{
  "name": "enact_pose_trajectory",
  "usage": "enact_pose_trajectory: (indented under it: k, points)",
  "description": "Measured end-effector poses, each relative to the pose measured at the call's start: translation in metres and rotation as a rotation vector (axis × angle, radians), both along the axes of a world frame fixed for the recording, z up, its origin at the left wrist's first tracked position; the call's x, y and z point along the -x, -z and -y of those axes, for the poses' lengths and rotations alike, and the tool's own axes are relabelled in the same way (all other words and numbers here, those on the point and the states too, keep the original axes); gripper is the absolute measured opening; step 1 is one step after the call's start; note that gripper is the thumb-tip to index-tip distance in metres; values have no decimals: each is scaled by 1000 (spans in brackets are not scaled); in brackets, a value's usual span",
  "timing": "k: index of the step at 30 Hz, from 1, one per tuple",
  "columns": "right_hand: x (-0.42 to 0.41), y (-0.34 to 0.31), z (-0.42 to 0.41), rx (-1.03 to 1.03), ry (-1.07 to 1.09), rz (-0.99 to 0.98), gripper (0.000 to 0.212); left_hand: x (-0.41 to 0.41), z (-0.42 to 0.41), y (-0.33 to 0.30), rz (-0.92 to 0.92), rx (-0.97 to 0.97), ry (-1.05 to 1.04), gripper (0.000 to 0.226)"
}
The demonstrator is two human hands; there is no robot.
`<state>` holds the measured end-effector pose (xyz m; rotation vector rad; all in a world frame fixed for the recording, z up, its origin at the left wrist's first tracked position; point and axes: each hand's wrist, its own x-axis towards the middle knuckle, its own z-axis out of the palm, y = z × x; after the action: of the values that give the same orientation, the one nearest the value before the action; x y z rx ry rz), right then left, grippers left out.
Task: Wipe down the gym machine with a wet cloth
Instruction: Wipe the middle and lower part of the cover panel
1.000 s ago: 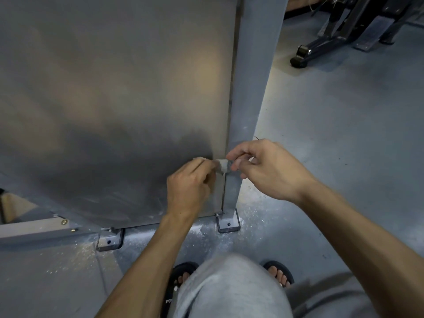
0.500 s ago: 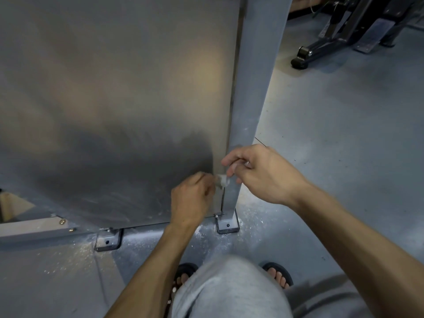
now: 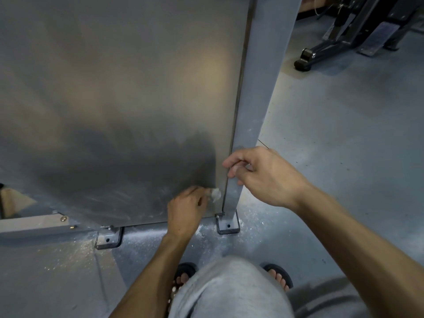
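Observation:
The gym machine's large grey metal panel [image 3: 114,99] fills the left of the view, with a blue-grey upright post [image 3: 261,76] along its right edge. My left hand [image 3: 185,212] grips a small pale wad of cloth [image 3: 216,194] and holds it against the panel's lower right corner, beside the post. My right hand [image 3: 263,177] hovers higher at the post's edge with its fingers and thumb curled together, apart from the cloth. Nothing shows plainly between those fingers.
Two metal brackets [image 3: 227,226] [image 3: 109,237] fix the machine to the blue-grey floor, which has pale dust scattered around them. Another machine's dark base with a roller foot [image 3: 305,58] stands at the top right. My sandalled feet [image 3: 278,275] are just below the post.
Both hands pinched the cloth between them before. The right hand has let go and risen slightly. The left hand has moved down along the panel's edge with the cloth.

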<state>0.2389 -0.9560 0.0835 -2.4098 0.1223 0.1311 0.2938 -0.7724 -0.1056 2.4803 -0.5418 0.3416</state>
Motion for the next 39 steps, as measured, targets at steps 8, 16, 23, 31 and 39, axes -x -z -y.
enact_pose_trajectory:
  k: [8, 16, 23, 31, 39]
  points:
    - [-4, 0, -12, 8, -17, 3, 32, -14, -1, -66, 429, 185, -4, 21]
    - [-1, -2, -8, 0, -12, -10, 33, -2, -24, 18, -117, -23, -26, 19]
    - [-5, 0, -20, 27, -59, -9, 35, -13, -23, -58, 352, 191, -55, 18]
    - [-8, 8, -28, 45, -102, -45, 33, 2, -31, 5, -89, 23, -87, 18]
    - [-15, 8, -38, 57, -128, -72, 33, -12, -39, -65, 355, 185, -90, 21]
